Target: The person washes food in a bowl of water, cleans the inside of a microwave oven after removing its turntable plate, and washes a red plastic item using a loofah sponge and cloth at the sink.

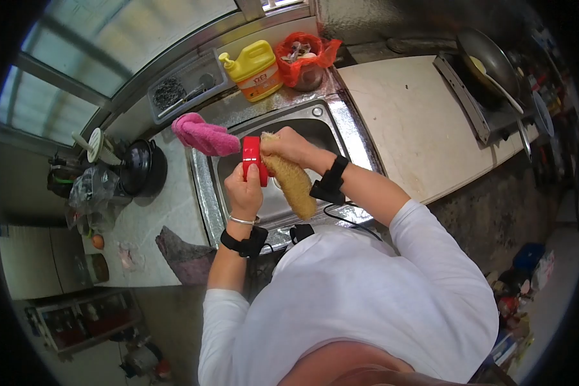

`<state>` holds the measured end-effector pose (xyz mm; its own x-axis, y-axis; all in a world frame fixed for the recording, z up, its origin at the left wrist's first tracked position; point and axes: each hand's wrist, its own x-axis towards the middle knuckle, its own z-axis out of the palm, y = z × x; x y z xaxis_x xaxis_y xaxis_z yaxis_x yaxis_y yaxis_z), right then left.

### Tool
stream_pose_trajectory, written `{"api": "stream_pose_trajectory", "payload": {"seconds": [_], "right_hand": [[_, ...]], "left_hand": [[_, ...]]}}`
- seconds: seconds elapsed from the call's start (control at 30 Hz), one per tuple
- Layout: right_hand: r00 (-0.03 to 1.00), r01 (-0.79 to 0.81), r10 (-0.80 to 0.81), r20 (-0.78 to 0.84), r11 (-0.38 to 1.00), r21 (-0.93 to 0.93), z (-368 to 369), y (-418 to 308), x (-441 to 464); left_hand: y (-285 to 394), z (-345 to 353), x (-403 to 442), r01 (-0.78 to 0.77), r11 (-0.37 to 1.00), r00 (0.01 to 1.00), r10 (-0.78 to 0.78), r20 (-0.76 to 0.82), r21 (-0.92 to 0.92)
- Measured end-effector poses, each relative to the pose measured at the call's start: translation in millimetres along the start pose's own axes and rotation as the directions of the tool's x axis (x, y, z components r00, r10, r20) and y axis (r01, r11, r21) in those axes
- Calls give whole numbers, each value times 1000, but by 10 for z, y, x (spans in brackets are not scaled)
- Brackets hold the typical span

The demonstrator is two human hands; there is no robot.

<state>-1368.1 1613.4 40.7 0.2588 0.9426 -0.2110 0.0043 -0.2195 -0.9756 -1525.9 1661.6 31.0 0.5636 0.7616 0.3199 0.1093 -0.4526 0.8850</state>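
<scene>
Head view: both hands are raised over the metal sink (361, 138), close together. The left hand (243, 188) is closed around a red piece (251, 153), with the thumb pressed on its lower part; exactly what the piece is, I cannot tell. The right hand (287, 148) is clamped on the upper end of a tan loofah (292, 188), whose long, rough body hangs down at a slant toward the near edge of the sink. The red piece and the loofah are side by side, and whether they touch is hard to make out. Each wrist wears a black strap, and the left one also has a pale bracelet (241, 220). Just left of the red piece, a pink cloth (202, 134) lies across the far left corner of the sink. Behind the sink stands a yellow jug (254, 72), between a red bag (307, 56) with scraps in it and a clear tray (215, 62) holding a dark scouring pad (169, 93). On the left counter (164, 202) are a black pot (145, 168), an egg (98, 241) and a gray cloth (181, 252) near the front edge. Well off to the right, a wok (495, 55) sits on the stove (462, 100).
</scene>
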Motion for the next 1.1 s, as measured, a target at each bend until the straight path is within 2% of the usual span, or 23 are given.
{"api": "stream_pose_trajectory", "payload": {"seconds": [0.03, 0.1, 0.17, 0.23, 0.27, 0.37, 0.4, 0.43, 0.47, 0.5, 0.53, 0.57, 0.6, 0.7, 0.77, 0.8, 0.83, 0.87, 0.9, 1.0, 1.03, 1.1], "right_hand": [[989, -120, 93, 112, 958, 259, -35, -20, 4], [982, -161, 120, 144, 934, 320, -99, -6, 25], [974, -204, 147, 173, 901, 384, -126, 92, 66], [952, -291, 178, 249, 774, 562, -116, 186, 141], [952, -293, 177, 251, 773, 562, -119, 242, 165], [973, -221, 146, 181, 825, 521, -100, 122, 98], [989, -114, 64, 136, 906, 409, -82, 50, 51], [994, -5, -24, 102, 959, 282, -56, -9, 0], [994, -6, -24, 103, 959, 282, -1, -55, -66], [998, 67, -68, -3, 996, -64, 75, -95, -139], [985, 98, -147, -92, 909, -406, 123, -118, -175], [987, 51, -104, -126, 928, -370, 137, -105, -170], [986, 50, -104, -128, 927, -371, 128, -100, -187], [976, 118, -183, -119, 901, -417, 110, -47, -165], [995, 68, -82, -58, 975, -212, 53, 93, -29], [995, 68, -83, -61, 975, -212, 7, 76, -12], [1000, 5, -4, -30, 1000, 28, -40, 60, 0], [998, -66, 64, 19, 962, 266, -85, 50, 9], [993, -110, 77, 90, 879, 465, -126, 75, 4], [983, -185, 155, 100, 831, 525, -169, 99, 13], [982, -188, 156, 105, 829, 527, -177, 110, 19], [999, -33, 18, 48, 942, 333, -214, 72, 38]], "left_hand": [[2, 13, -31, 23, 999, 1000, -23, -3, -32], [59, 42, -63, 45, 997, 999, -45, 0, -64], [190, 62, -85, -95, 995, 995, 95, -12, -4], [193, 91, -99, -63, 995, 998, 60, -29, -80], [187, 91, -107, -30, 988, 999, 23, -47, -152], [111, 78, -77, -6, 979, 999, -4, -49, -204], [75, 62, -59, -6, 979, 999, -4, -47, -202], [36, 40, -43, 64, 984, 997, -72, -37, -168], [17, 33, -34, 135, 982, 990, -140, -31, -133], [19, 43, -19, 135, 982, 990, -140, -31, -132], [25, 56, 10, 51, 992, 996, -59, -71, -115], [29, 67, 35, -34, 995, 994, 24, -106, -97], [50, 72, 26, -35, 994, 994, 25, -105, -99], [119, 32, -15, 52, 995, 996, -57, -68, -81], [130, 11, -43, 70, 997, 998, -70, -8, -20], [119, 21, -71, 68, 997, 998, -68, -6, -20], [87, 44, -110, 73, 995, 997, -73, -2, -68], [56, 70, -137, 77, 990, 997, -77, 4, -114], [37, 102, -157, -36, 997, 999, 36, 6, -73], [-30, 137, -173, -60, 984, 998, 61, -1, -169], [-38, 118, -174, -38, 979, 995, 55, 81, -200], [11, 179, -96, 4, 977, 997, 12, 77, -212]]}}
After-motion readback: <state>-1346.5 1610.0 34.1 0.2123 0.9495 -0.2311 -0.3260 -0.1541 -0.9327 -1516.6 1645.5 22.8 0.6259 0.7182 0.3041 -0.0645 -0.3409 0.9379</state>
